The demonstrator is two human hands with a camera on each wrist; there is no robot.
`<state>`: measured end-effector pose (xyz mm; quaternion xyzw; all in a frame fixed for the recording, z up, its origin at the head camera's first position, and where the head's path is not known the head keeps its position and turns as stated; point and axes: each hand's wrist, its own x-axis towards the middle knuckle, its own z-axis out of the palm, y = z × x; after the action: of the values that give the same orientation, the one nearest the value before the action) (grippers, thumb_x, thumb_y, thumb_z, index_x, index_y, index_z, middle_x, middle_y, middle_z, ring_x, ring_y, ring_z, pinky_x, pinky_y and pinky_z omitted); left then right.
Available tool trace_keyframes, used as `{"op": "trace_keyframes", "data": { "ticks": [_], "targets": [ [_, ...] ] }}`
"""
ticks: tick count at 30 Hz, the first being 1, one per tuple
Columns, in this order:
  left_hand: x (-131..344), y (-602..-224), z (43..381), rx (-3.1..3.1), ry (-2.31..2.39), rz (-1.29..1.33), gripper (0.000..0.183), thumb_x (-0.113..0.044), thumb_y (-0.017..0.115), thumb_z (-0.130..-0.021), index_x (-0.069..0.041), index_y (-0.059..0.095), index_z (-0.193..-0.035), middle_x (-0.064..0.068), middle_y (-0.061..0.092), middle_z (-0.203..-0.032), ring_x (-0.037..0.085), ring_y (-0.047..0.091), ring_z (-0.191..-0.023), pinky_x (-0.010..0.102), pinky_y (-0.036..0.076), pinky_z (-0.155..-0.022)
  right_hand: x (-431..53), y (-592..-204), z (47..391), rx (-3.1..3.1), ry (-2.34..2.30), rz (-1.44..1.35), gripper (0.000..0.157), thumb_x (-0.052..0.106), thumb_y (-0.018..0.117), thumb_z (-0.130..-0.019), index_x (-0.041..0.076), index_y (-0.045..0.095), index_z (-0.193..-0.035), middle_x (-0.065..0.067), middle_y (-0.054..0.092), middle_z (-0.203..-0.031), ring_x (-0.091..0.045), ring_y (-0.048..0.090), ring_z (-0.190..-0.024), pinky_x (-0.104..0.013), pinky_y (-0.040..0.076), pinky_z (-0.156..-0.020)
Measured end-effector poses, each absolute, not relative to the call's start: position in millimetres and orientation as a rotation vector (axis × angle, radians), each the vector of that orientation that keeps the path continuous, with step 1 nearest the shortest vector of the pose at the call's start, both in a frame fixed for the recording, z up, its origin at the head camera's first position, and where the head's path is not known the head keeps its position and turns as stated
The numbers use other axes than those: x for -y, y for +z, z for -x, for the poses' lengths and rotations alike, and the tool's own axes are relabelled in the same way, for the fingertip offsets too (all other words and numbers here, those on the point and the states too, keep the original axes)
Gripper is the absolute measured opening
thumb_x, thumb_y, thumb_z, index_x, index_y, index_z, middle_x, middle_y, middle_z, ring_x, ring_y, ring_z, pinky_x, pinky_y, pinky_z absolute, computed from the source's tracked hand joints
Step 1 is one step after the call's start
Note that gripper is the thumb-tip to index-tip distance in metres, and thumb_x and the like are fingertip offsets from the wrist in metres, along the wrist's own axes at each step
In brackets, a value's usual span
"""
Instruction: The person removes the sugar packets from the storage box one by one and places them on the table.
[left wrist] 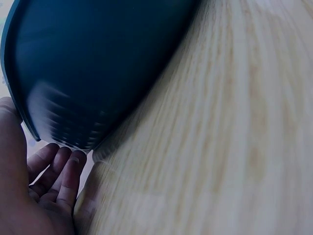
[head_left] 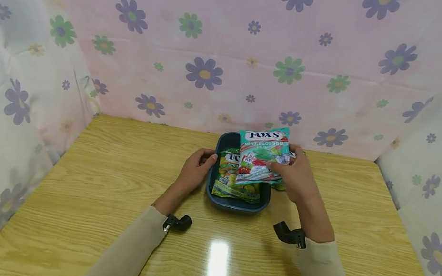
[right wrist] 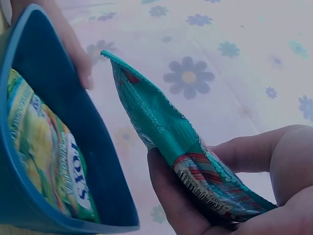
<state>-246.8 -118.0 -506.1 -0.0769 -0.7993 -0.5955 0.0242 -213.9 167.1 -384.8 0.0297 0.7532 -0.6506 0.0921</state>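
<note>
A dark blue plastic bin stands on the wooden table, with a green-yellow candy bag marked FOX'S lying inside. At the bin's left side, my left hand holds the rim, thumb at the edge and bent fingers against the outer wall. My right hand pinches a teal FOX'S Mint Blossom candy bag by its lower right part, thumb on the printed front. The teal bag is tilted above the bin's right half and overlaps the green-yellow bag in the head view. Its barcode shows in the right wrist view.
Parts of a green packet show beside the bin, mostly hidden behind my right hand. The wooden table meets a flower-printed cloth behind the bin. Similar cloth hangs along both sides.
</note>
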Motion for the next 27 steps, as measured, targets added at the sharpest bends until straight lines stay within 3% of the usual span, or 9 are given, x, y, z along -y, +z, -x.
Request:
{"op": "trace_keyframes", "data": {
  "ticks": [9, 15, 27],
  "targets": [
    [118, -507, 247, 2.48, -1.826, 0.23, 0.041, -0.033, 0.058, -0.111, -0.004, 0.063, -0.139, 0.015, 0.067, -0.129, 0.027, 0.064, -0.111, 0.039, 0.05, -0.096, -185, -377, 214, -2.23, -1.958, -0.128, 0.084, 0.006, 0.063, -0.106, 0.006, 0.007, -0.169, -0.031, 0.044, -0.151, -0.013, 0.066, -0.098, -0.022, 0.059, -0.082],
    [118, -506, 247, 2.482, -1.827, 0.23, 0.042, -0.033, 0.058, -0.111, -0.004, 0.063, -0.139, 0.015, 0.067, -0.129, 0.027, 0.064, -0.112, 0.04, 0.051, -0.097, -196, -374, 216, -2.201, -2.02, -0.157, 0.084, 0.006, 0.062, -0.106, 0.006, 0.007, -0.169, -0.029, 0.042, -0.152, -0.01, 0.069, -0.094, -0.023, 0.06, -0.081],
    [118, -506, 247, 2.456, -1.864, 0.233, 0.044, -0.036, 0.059, -0.11, -0.005, 0.064, -0.14, 0.016, 0.067, -0.128, 0.029, 0.064, -0.112, 0.044, 0.05, -0.098, -223, -370, 216, -2.119, -2.157, -0.183, 0.087, 0.008, 0.061, -0.107, 0.006, 0.0, -0.17, -0.011, 0.048, -0.134, -0.008, 0.067, -0.099, -0.021, 0.058, -0.084]
  ]
}}
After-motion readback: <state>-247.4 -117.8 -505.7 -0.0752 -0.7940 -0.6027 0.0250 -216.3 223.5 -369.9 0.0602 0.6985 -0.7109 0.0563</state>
